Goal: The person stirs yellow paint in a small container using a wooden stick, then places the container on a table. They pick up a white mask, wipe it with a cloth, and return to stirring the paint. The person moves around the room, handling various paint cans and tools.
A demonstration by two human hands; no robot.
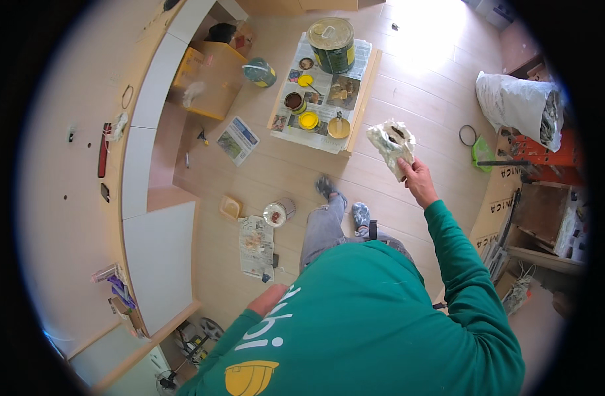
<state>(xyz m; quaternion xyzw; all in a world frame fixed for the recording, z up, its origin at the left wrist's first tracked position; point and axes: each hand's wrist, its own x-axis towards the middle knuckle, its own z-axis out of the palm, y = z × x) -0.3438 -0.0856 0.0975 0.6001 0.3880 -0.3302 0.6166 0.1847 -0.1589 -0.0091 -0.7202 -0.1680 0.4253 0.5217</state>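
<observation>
My right hand [416, 177] grips the lower edge of a flat, irregular piece [388, 140] coated in cream paste, with a dark gap near its middle, held out to the right of my body. My left hand [268, 298] hangs beside my green top, its fingers hidden. Ahead, a low board covered with newspaper [342, 51] bears a large lidded green tin [334, 56], open tins of yellow [308, 121] and dark brown [294, 101], and a tan round container [338, 128].
A white bucket [274, 214], plastic tub [231, 206] and stained newspaper [256, 254] lie near my feet. A cardboard box [210, 79] and small bucket [259, 72] are at back left. A long counter [138, 165] runs along the left; a white sack [513, 105] and orange items [537, 145] crowd the right.
</observation>
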